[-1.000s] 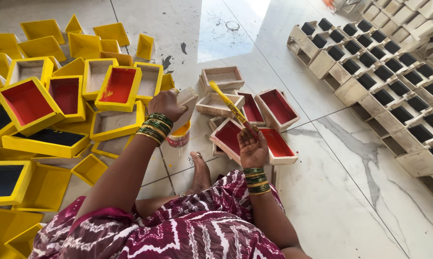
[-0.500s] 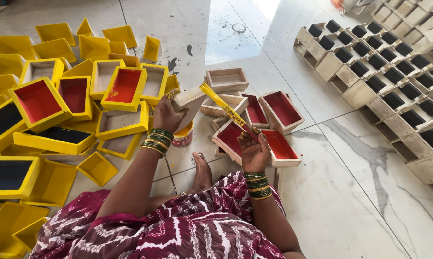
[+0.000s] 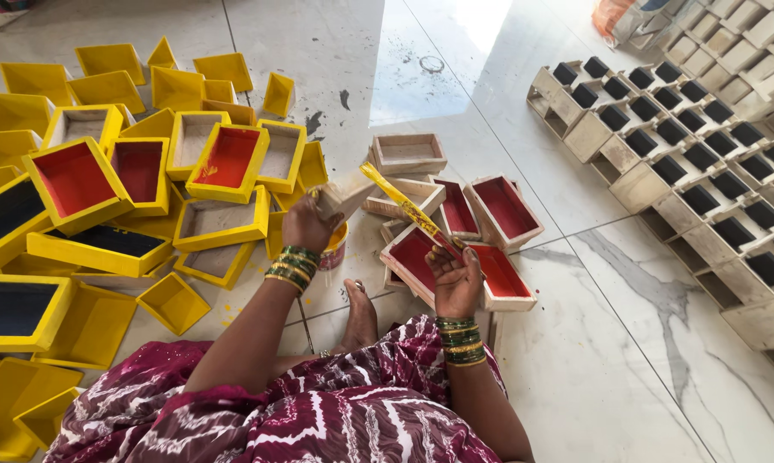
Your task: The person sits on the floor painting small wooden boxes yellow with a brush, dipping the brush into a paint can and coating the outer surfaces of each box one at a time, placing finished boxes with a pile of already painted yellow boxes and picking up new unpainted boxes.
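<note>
Left hand (image 3: 308, 225) has lifted off the pile: a second ago it rested low near the small paint cup (image 3: 334, 249) by the yellow-painted trays, now it is raised and holds a small unpainted wooden box (image 3: 346, 192), tilted, brought in toward the brush. Right hand (image 3: 456, 276) has shifted slightly, with the paint-stained yellow-handled brush (image 3: 408, 210) now angled so its upper end sits just beside the box, where before the end stood free above the red-lined wooden boxes (image 3: 481, 257). The camera has tipped down and slightly right, so the yellow trays sit lower in the picture and more of the patterned maroon garment (image 3: 318, 411) shows.
</note>
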{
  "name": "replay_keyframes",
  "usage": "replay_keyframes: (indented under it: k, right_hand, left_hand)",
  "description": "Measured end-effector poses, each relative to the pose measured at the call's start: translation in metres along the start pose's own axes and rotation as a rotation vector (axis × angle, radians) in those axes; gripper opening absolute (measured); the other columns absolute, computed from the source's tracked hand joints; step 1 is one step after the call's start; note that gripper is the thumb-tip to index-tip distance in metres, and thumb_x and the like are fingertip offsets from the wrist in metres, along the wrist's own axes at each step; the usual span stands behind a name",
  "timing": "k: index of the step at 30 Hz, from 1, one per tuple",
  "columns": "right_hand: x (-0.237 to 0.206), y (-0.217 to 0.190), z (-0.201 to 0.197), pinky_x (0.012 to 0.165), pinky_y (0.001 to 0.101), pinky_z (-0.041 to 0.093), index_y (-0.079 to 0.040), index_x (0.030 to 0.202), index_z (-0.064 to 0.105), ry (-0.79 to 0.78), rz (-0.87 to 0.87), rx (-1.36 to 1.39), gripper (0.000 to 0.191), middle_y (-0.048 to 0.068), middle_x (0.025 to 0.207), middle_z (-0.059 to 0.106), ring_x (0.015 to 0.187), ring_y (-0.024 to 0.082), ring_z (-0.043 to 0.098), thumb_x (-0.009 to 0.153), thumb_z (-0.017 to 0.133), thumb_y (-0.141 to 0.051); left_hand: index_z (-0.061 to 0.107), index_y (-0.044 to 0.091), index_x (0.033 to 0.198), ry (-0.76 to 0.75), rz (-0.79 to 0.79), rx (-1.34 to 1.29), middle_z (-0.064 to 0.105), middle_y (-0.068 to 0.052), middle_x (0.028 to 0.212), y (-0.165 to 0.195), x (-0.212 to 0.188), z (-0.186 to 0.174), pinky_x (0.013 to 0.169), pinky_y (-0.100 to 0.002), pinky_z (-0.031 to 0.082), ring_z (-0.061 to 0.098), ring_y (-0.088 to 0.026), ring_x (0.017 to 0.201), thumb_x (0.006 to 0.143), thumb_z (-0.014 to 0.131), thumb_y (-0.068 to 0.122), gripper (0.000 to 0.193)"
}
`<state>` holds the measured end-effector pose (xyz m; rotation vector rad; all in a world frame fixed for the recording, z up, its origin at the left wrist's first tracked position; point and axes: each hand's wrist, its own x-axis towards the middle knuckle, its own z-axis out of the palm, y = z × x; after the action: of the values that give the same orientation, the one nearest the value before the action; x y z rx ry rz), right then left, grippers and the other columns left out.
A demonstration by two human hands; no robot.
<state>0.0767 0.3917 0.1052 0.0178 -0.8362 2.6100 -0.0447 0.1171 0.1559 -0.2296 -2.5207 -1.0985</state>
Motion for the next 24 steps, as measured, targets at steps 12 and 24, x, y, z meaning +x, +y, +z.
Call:
replay_keyframes:
  k: [12, 24]
  right_hand:
    - [-0.044, -0.009, 0.058, 0.093, 0.0476, 0.061, 0.005, 0.122, 0.061, -0.264, -0.223, -0.325, 0.028, 0.024, 0.108, 0.073, 0.099, 0.032, 0.075, 0.109, 0.047, -0.016]
    - [-0.026, -0.015, 0.050, 0.095, 0.0474, 0.063, 0.002, 0.118, 0.061, -0.076, -0.253, -0.351, 0.024, 0.023, 0.107, 0.073, 0.101, 0.031, 0.075, 0.107, 0.051, -0.015]
  left_hand:
    - [0.066, 0.004, 0.124, 0.071, 0.084, 0.140, 0.071, -0.019, 0.110, 0.003, -0.023, -0.044, 0.080, -0.046, 0.056, 0.069, -0.038, 0.095, 0.078, 0.084, 0.037, 0.060]
    - [0.065, 0.004, 0.125, 0.064, 0.127, 0.089, 0.072, -0.019, 0.112, -0.002, -0.039, -0.068, 0.082, -0.046, 0.057, 0.070, -0.038, 0.097, 0.078, 0.087, 0.035, 0.061]
